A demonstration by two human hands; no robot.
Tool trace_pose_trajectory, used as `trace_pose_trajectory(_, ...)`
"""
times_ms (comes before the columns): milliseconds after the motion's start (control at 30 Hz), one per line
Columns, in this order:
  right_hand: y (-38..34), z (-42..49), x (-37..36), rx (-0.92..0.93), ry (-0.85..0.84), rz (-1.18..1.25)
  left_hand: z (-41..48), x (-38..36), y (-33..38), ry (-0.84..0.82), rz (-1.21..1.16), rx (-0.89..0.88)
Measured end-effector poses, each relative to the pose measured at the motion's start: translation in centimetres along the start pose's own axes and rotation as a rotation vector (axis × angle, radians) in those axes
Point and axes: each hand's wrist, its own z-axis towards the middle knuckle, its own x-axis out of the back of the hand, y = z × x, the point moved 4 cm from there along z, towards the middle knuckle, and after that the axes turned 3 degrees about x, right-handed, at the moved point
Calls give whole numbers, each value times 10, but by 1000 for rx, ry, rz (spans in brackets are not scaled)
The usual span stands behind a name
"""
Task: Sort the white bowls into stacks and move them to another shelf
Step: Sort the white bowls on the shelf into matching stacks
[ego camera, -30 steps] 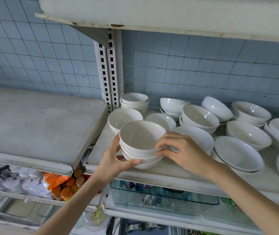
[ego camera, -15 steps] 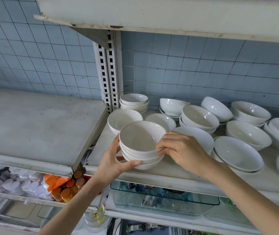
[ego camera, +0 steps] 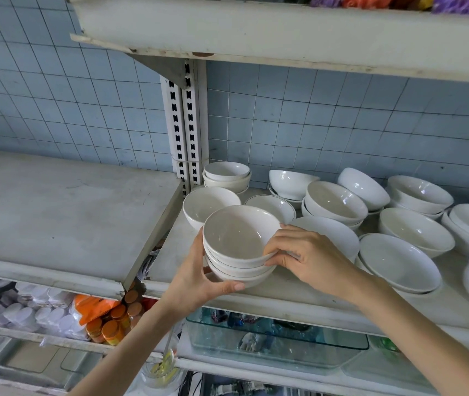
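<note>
At the front edge of a crowded shelf (ego camera: 290,292), two hands clamp a stack of white bowls (ego camera: 239,244). The left hand (ego camera: 196,278) cups it from the left and below, while the right hand (ego camera: 307,258) pinches the rims on the right. The stack stands upright between them; whether it clears the shelf cannot be told. A bare grey shelf (ego camera: 64,212), the likely destination, adjoins on the left hand's side. Loose bowls (ego camera: 401,261) crowd the right.

Single head-worn view, close, facing forward and down at the shelf (ego camera: 299,298), tiled wall (ego camera: 341,124) behind
</note>
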Motion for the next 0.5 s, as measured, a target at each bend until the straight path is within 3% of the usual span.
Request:
trace_pose_trajectory(167, 1, 1, 2, -72, -84, -12, 2, 1, -3, 8, 19, 4)
trace_pose_trajectory(500, -5, 7, -6, -105, -53, -38, 2, 12, -7, 32, -22, 39)
